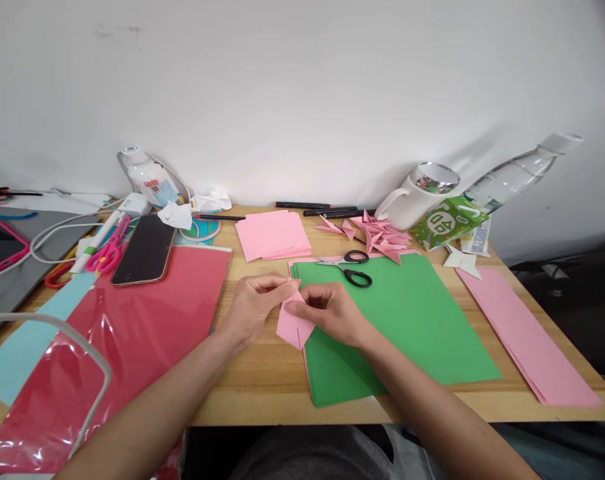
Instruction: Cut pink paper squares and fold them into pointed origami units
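A small folded piece of pink paper, kite-shaped with a crease or slit down its middle, is held between both hands over the table. My left hand pinches its upper tip between thumb and fingers. On its right side, my right hand grips the paper with the thumb lying across it. Just behind the hands, black-handled scissors rest on a stack of green paper. Farther back lie a pile of pink paper squares and a heap of folded pink paper pieces.
Long pink strips lie at the right. A white mug, a green packet and a clear bottle stand behind. Leftward are a phone, pink scissors, a white bottle and red paper in plastic.
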`<state>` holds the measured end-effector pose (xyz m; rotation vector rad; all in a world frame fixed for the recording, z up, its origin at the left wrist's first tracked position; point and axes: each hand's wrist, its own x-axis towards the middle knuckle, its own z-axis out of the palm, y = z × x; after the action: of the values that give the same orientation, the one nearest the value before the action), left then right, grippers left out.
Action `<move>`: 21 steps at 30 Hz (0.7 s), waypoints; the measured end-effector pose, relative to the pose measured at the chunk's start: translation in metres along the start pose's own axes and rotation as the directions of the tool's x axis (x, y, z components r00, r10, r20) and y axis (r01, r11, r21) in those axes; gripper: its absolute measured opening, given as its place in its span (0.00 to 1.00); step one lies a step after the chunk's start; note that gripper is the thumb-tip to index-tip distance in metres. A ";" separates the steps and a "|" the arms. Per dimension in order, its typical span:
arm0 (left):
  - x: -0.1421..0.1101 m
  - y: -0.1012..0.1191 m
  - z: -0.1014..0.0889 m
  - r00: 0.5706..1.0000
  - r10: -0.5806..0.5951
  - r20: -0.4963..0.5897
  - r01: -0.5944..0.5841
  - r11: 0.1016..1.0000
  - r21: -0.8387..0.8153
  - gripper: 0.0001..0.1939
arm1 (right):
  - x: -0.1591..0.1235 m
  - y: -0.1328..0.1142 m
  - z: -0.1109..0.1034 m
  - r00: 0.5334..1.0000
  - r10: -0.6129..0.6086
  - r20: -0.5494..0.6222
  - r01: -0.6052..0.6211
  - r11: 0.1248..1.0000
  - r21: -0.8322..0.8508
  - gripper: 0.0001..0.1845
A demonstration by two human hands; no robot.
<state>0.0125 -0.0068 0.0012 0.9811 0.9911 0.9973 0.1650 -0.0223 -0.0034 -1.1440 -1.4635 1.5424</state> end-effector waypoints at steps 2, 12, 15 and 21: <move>0.001 0.002 -0.002 0.999 -0.021 0.027 0.021 1.000 0.011 0.07 | 0.000 -0.001 -0.002 1.000 0.012 0.016 -0.012 1.000 0.018 0.27; -0.001 0.007 0.000 0.999 0.019 -0.031 -0.019 1.000 -0.017 0.10 | -0.005 -0.001 0.002 0.999 -0.053 -0.012 0.051 0.991 -0.127 0.27; -0.001 0.004 -0.001 0.999 0.046 -0.006 -0.046 0.999 0.006 0.09 | -0.004 -0.001 0.003 0.998 -0.052 -0.042 0.047 0.992 -0.116 0.26; -0.002 0.003 -0.005 0.996 0.039 0.086 -0.054 0.982 0.180 0.09 | -0.004 0.002 0.001 0.999 -0.024 -0.039 0.022 0.999 -0.040 0.26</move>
<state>0.0066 -0.0074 0.0033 1.1930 1.0074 0.9084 0.1657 -0.0266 -0.0050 -1.1703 -1.4821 1.4733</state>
